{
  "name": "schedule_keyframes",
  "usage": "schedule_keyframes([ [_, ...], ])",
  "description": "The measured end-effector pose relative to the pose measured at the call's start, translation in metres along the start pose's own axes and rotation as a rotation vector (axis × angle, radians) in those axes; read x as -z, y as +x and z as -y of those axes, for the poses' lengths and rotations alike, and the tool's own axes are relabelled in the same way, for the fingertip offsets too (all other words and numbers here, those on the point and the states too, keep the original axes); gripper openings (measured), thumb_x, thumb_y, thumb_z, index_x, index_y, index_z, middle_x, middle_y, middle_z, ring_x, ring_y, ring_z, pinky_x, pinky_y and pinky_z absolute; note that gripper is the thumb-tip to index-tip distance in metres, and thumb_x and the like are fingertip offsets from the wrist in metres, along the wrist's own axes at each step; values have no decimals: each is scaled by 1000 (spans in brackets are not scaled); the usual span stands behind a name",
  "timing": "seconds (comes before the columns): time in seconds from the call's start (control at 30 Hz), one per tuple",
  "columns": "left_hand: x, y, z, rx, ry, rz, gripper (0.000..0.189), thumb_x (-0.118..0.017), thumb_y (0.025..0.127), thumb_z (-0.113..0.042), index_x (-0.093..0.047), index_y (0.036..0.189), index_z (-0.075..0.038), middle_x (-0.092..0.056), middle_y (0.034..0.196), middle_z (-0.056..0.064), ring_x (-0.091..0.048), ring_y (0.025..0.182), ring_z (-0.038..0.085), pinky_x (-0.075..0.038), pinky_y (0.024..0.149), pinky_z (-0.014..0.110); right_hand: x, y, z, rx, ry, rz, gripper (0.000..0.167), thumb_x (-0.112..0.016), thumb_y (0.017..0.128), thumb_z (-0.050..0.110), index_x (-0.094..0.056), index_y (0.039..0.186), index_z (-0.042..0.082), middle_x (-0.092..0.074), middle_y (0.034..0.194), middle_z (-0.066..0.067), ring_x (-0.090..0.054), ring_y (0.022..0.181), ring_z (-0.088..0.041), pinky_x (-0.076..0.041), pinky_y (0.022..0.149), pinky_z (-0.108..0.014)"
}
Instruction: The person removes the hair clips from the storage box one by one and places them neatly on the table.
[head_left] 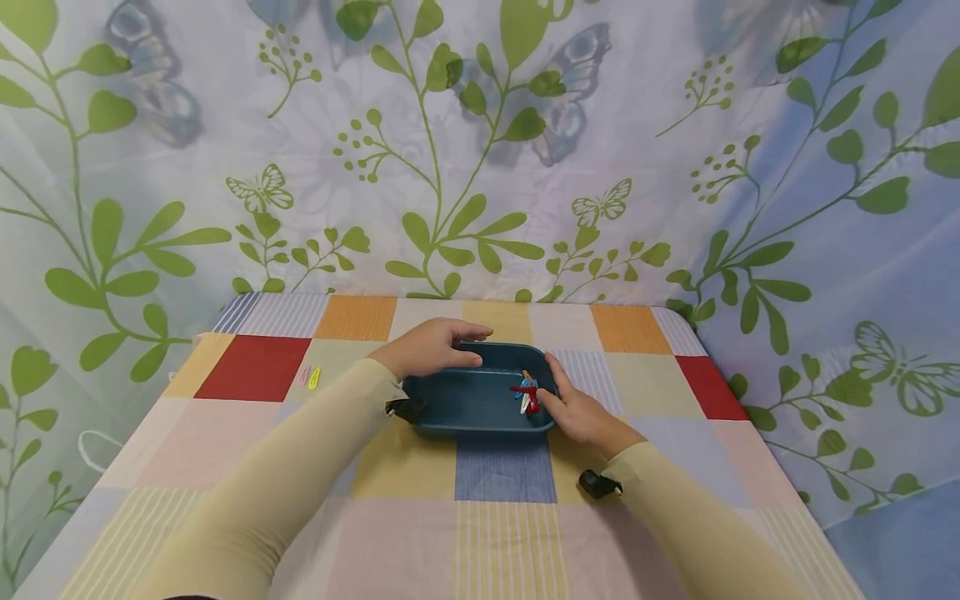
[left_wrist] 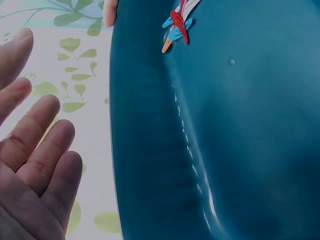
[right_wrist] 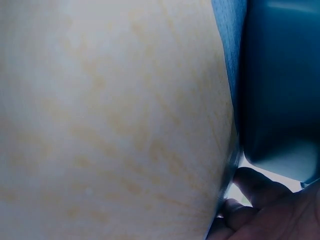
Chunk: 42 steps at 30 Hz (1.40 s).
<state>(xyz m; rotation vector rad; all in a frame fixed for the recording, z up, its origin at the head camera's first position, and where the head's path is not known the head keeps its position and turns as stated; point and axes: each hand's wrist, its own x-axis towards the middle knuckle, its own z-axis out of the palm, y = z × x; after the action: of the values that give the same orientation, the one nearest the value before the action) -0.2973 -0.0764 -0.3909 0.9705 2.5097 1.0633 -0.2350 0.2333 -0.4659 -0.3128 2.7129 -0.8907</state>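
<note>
As the dark teal tray (head_left: pixel 465 400) sits before me on the counter (head_left: pixel 397 542), its open side faces up and its long axis runs left to right, corners rounded. Hair clips (head_left: pixel 528 393) lie heaped inside its right end: red, blue, white and orange, with one red clip crosswise on top. My right hand (head_left: pixel 588 412) grips that end, fingers along the outer wall, thumb at the rim beside the clips. My left hand (head_left: pixel 435 346) is over the far left part, fingers extended and parted; the left wrist view shows them apart from the wall. Well left of the tray, a pink clip (head_left: pixel 303 377) and a yellow clip (head_left: pixel 314 378) lie side by side, long axes pointing roughly away from me. Far edge of the counter runs along a leaf-printed curtain (head_left: pixel 465 200), with patchwork cloth between it and the tray. Widest room: near side, between my sleeves.
</note>
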Motion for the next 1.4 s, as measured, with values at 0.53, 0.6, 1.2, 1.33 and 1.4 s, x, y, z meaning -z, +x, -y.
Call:
schedule_keyframes([
  [0.53, -42, 52, -4, -11, 3, 86, 51, -74, 100, -25, -62, 148, -16, -67, 145, 6, -61, 138, 23, -48, 116, 42, -2, 2, -3, -34, -13, 15, 73, -33, 113, 51, 8, 170, 30, -41, 163, -28, -54, 138, -52, -37, 116, -68],
  [0.6, -47, 57, -3, -13, 14, 103, 50, -74, 100, -22, -63, 147, -16, -67, 145, 5, -62, 136, 24, -48, 115, 41, -2, 2, -3, -25, -10, 11, 73, -33, 113, 51, 8, 170, 30, -41, 163, -27, -54, 138, -52, -37, 116, -68],
  [1.2, -80, 83, 9, 35, 186, 260, 45, -75, 98, -14, -69, 142, -22, -74, 132, -3, -67, 104, 10, -55, 98, 32, 1, 3, 0, 5, -8, 6, 72, -33, 114, 47, 6, 170, 27, -42, 163, -27, -57, 135, -49, -40, 114, -67],
  [1.33, -84, 84, 10, 39, 184, 276, 44, -75, 97, -11, -70, 140, -22, -74, 131, -4, -69, 109, 10, -55, 100, 33, 1, 1, 0, -3, 1, 5, 72, -33, 114, 47, 6, 170, 26, -43, 162, -27, -57, 135, -49, -40, 114, -67],
  [1.4, -86, 84, 11, 21, 186, 289, 45, -74, 97, -9, -70, 140, -21, -74, 131, -3, -70, 112, 12, -55, 102, 33, 1, 0, -1, -5, 6, 5, 71, -33, 114, 47, 6, 170, 27, -43, 162, -27, -57, 136, -49, -40, 114, -67],
])
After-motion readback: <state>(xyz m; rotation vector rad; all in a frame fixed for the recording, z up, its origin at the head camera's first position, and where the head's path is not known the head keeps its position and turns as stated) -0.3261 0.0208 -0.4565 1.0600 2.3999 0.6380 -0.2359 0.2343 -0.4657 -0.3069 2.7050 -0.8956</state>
